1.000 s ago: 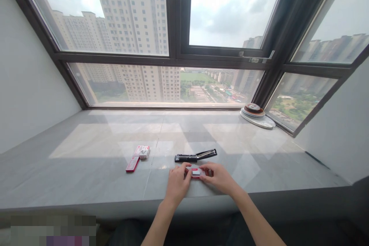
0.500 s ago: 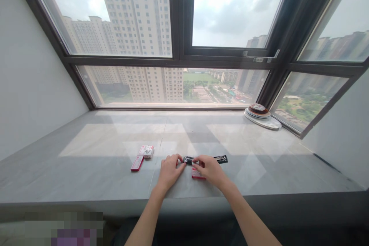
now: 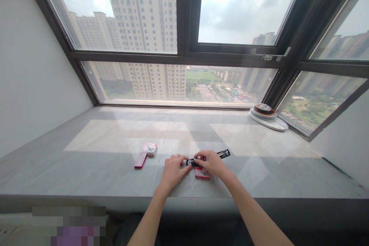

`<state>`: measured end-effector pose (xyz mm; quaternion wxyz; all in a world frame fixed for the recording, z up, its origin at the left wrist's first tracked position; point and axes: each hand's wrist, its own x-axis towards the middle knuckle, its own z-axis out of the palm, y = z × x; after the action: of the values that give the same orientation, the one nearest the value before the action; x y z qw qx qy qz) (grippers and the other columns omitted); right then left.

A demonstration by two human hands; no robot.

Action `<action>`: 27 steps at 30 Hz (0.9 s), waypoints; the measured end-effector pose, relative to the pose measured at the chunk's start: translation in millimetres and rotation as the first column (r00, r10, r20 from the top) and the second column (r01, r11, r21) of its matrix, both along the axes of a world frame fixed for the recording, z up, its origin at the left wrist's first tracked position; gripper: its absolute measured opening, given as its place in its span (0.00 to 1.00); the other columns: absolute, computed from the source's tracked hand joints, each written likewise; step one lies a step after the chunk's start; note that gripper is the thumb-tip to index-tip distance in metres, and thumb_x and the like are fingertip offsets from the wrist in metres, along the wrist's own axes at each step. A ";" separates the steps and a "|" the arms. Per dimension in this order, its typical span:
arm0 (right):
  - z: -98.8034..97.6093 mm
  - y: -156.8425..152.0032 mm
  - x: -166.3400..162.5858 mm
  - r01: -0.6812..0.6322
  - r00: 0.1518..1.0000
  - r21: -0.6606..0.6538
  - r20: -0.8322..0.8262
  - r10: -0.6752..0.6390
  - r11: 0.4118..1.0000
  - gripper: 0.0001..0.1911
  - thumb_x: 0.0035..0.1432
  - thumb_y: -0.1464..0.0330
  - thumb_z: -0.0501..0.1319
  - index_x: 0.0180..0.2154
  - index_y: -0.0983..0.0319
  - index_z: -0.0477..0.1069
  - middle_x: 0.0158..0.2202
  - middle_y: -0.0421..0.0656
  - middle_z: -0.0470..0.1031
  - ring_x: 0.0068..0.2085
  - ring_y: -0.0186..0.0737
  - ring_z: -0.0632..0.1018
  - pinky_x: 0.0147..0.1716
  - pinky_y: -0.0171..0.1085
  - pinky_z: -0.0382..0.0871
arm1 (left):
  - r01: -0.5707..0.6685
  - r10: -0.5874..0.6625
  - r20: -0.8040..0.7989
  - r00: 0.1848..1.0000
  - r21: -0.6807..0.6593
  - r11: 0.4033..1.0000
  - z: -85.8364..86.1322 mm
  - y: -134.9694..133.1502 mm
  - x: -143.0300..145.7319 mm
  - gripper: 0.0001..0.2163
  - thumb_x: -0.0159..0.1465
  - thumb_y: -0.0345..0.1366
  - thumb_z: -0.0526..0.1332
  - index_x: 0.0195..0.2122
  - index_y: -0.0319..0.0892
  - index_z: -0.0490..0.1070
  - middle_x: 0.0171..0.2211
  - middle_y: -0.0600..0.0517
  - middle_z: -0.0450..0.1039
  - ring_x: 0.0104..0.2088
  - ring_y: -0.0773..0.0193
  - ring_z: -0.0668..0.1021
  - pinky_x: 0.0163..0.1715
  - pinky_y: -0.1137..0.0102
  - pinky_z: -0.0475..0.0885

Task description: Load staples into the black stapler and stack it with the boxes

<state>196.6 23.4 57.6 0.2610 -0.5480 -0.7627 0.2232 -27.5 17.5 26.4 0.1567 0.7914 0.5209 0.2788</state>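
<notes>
A long black stapler (image 3: 224, 153), opened out with metal parts showing, lies slantwise before me on the sill. My left hand (image 3: 173, 169) is closed at its left end, thumb and fingertips around the black tip. Over its middle, the fingers of my right hand (image 3: 211, 162) are pinched against it; whether something small is between those fingertips is hidden. A red and white box (image 3: 202, 174) lies just under my right hand, on the near side of the stapler, its upper part covered. Further left are a red flat box (image 3: 140, 161) and a small white box (image 3: 151, 149), touching each other.
The pale stone sill (image 3: 100, 161) runs beneath a dark-framed window (image 3: 184, 58). A stack of plates and round pieces (image 3: 263, 113) stands in the far right corner. White walls close off both sides, and the sill's front edge is close to my forearms.
The stapler has turned slightly, its right end swinging away from me and its left end nearer. Both hands moved with it and stay on it. The whole view has shifted a little.
</notes>
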 end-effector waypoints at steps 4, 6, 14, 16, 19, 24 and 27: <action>0.8 0.5 -3.9 -0.012 0.999 -0.003 0.031 0.012 1.000 0.12 0.61 0.60 0.64 0.43 0.56 0.82 0.33 0.41 0.80 0.34 0.39 0.76 0.37 0.35 0.63 | 0.000 0.000 0.008 1.000 -0.013 1.000 -0.4 0.3 -1.0 0.14 0.64 0.50 0.63 0.47 0.52 0.77 0.35 0.51 0.74 0.43 0.55 0.73 0.42 0.64 0.60; 2.2 -1.2 -2.4 0.005 0.999 0.018 0.052 -0.006 1.000 0.14 0.60 0.60 0.64 0.46 0.55 0.81 0.33 0.40 0.80 0.34 0.39 0.76 0.36 0.35 0.62 | -0.001 0.001 0.017 1.000 -0.010 1.000 -0.5 0.5 -1.7 0.14 0.64 0.50 0.63 0.46 0.52 0.77 0.35 0.52 0.74 0.42 0.55 0.73 0.42 0.64 0.60; 9.5 -23.6 0.9 0.143 0.985 -0.020 0.097 -0.140 0.990 0.13 0.64 0.59 0.60 0.39 0.59 0.79 0.27 0.42 0.75 0.31 0.39 0.74 0.30 0.35 0.56 | -0.011 0.011 0.030 0.999 -0.016 1.000 0.8 -0.9 -0.9 0.14 0.64 0.50 0.63 0.46 0.52 0.77 0.35 0.52 0.75 0.43 0.55 0.73 0.44 0.63 0.61; 3.7 -31.4 -2.2 0.065 0.998 -0.065 0.005 -0.065 0.996 0.14 0.64 0.58 0.60 0.46 0.57 0.78 0.27 0.40 0.75 0.30 0.39 0.74 0.30 0.34 0.58 | -0.016 0.017 0.031 0.999 -0.016 1.000 0.7 -1.5 -0.4 0.14 0.64 0.50 0.63 0.46 0.51 0.77 0.35 0.51 0.75 0.43 0.54 0.73 0.44 0.63 0.61; -13.0 -43.3 10.6 0.103 0.980 -0.103 -0.160 -0.119 0.989 0.18 0.64 0.54 0.58 0.48 0.58 0.76 0.26 0.38 0.71 0.29 0.38 0.72 0.30 0.34 0.60 | -0.016 0.017 0.039 0.999 -0.016 1.000 -0.2 -1.5 -0.4 0.14 0.64 0.50 0.63 0.46 0.51 0.77 0.35 0.51 0.75 0.42 0.54 0.74 0.44 0.63 0.61; -27.6 -50.9 72.7 0.265 0.839 -0.360 -0.370 -0.398 0.894 0.30 0.59 0.45 0.61 0.52 0.61 0.72 0.24 0.36 0.66 0.21 0.32 0.61 0.21 0.34 0.51 | 0.008 -0.005 0.063 0.998 -0.039 0.999 -1.8 0.6 -0.9 0.14 0.64 0.50 0.63 0.47 0.53 0.77 0.34 0.52 0.76 0.41 0.54 0.74 0.43 0.63 0.60; -9.9 -36.8 90.2 0.154 0.768 -0.368 -0.539 -0.345 0.917 0.35 0.56 0.44 0.63 0.57 0.59 0.70 0.33 0.39 0.71 0.21 0.29 0.59 0.20 0.33 0.49 | 0.017 -0.014 0.070 0.997 -0.042 0.999 -1.7 0.7 -0.8 0.13 0.64 0.50 0.63 0.47 0.54 0.77 0.33 0.54 0.76 0.41 0.55 0.74 0.44 0.64 0.60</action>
<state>286.8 -13.4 47.6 0.4268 -0.5811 -0.5182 0.4601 -28.4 18.2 24.7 0.1935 0.7818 0.5148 0.2939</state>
